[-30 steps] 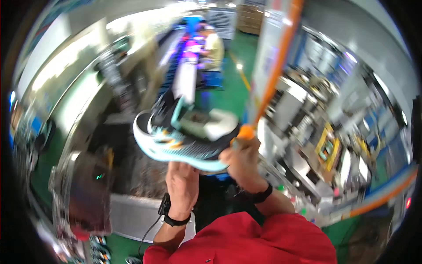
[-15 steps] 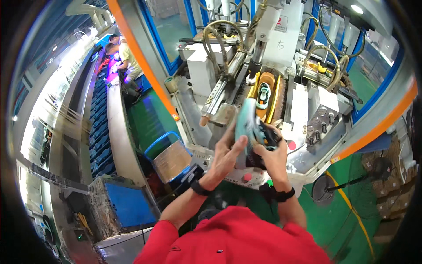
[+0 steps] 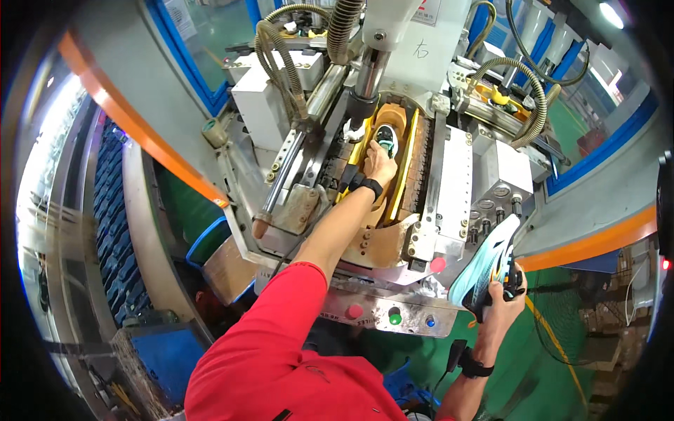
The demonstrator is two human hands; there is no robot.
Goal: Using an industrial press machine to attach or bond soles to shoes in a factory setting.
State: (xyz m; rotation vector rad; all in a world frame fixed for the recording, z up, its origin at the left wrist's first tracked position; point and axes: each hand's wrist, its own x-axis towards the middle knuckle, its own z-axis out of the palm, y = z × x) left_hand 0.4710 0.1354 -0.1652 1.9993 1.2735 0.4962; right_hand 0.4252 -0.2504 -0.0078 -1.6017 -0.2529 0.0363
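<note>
Left fingers (image 3: pixel 375 150) moved to a shoe (image 3: pixel 385 133) inside the trough (image 3: pixel 406 165) — grip unclear; right fingers (image 3: pixel 496 290) hold another shoe (image 3: pixel 483 270).

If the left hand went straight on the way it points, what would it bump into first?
Most likely the shoe in the yellow-sided cradle: the left hand is right at it, perhaps touching, though depth is hard to judge.

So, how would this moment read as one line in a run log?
Left hand: at seated shoe in yellow-sided cradle | Right hand: gripping pale-blue-soled shoe, outside cradle | Front panel: green button
</note>
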